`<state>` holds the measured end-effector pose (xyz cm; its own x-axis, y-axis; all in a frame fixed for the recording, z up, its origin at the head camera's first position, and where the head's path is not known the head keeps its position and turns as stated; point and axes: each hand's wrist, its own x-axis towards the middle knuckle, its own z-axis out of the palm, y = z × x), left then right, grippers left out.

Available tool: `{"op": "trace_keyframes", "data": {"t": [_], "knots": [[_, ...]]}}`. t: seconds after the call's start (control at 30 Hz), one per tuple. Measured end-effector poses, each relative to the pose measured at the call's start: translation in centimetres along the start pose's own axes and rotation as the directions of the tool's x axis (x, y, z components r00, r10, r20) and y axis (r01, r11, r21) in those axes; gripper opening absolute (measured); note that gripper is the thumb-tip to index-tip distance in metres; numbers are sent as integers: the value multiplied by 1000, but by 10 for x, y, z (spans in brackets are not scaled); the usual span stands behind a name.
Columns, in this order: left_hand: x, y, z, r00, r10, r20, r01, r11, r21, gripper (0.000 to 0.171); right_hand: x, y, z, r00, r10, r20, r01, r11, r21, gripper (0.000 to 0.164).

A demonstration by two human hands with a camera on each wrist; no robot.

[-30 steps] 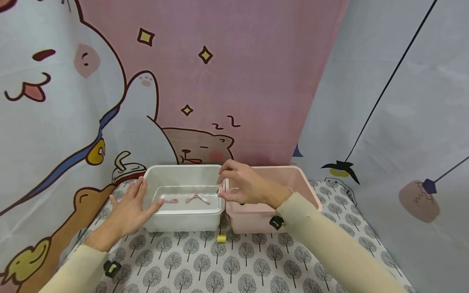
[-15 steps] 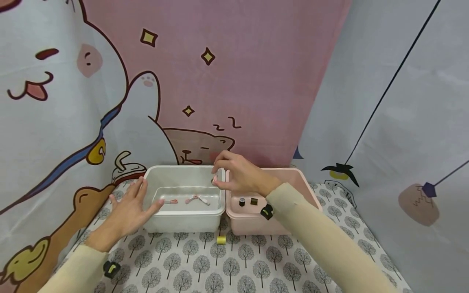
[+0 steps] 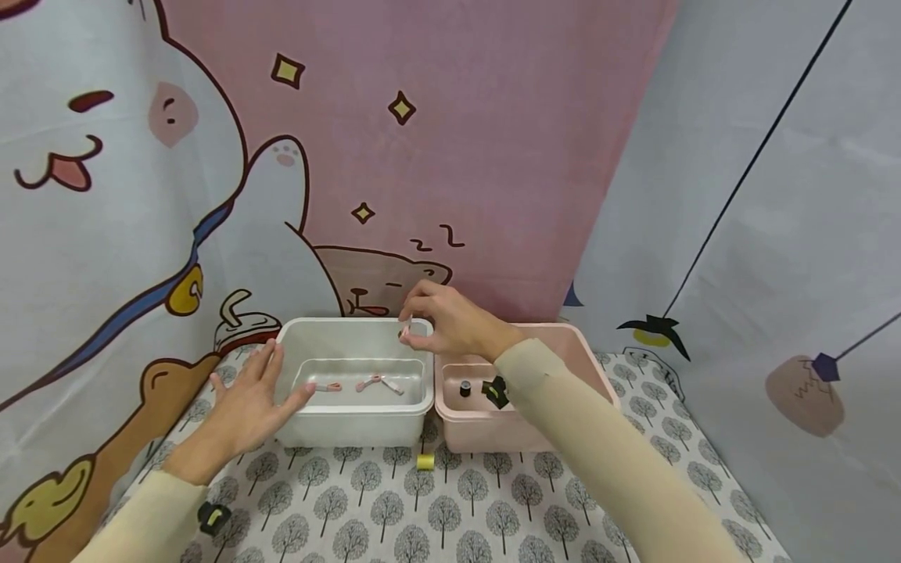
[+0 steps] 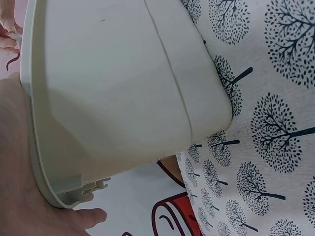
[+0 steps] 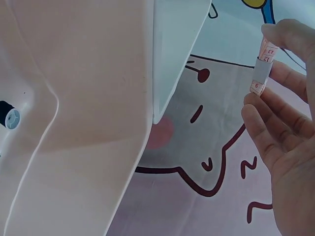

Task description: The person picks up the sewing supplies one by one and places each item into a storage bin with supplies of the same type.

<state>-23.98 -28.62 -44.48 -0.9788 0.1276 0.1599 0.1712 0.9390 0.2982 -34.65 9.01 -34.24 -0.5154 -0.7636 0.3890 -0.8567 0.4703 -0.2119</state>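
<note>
My right hand (image 3: 454, 320) pinches a small folded measuring tape (image 5: 263, 69) between thumb and fingers, above the back right corner of the white bin (image 3: 355, 430). Printed numbers and a pale band show on the tape in the right wrist view. My left hand (image 3: 246, 407) rests on the white bin's left rim with its fingers spread. Inside that bin lie a folded pinkish strip (image 3: 327, 387), near the left thumb, and bent pink and white strips (image 3: 380, 383).
A pink bin (image 3: 493, 434) stands right beside the white one. It holds a black thread spool (image 3: 465, 389) and a dark olive spool partly covered by the right wrist camera (image 3: 497, 393). A yellow spool (image 3: 425, 461) sits on the tree-print cloth (image 3: 387, 504) in front.
My right hand has risen and moved left from the pink bin's near left corner to over the white bin, carrying the measuring tape. The left hand has stayed on the rim.
</note>
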Motion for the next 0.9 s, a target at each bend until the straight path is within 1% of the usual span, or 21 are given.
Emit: {"op": "trace_keyframes", "data": {"t": [0.37,0.43,0.5,0.6,0.67,0.77,0.9], "knots": [[0,-1,0,1000,0,-10,-1,1000,-6,113,12,10,9,998,56,30,-55,998,-28,30],[0,0,1,1000,1,-10,-1,1000,-7,113,12,11,10,996,78,45,-77,997,-31,33],[0,0,1,1000,3,-10,-3,1000,-6,113,11,12,10,990,120,71,-117,992,-39,40],[0,1,0,1000,7,-11,-7,1000,-6,113,7,11,10,975,189,115,-183,981,-59,51],[0,1,1,1000,7,-10,-7,1000,-6,113,5,10,11,966,222,135,-214,974,-72,56],[0,1,1,1000,5,-8,-5,1000,-4,113,1,9,11,960,241,143,-230,969,-87,56],[0,1,0,1000,2,-7,-2,1000,-2,113,-3,8,11,960,243,135,-232,968,-93,56]]}}
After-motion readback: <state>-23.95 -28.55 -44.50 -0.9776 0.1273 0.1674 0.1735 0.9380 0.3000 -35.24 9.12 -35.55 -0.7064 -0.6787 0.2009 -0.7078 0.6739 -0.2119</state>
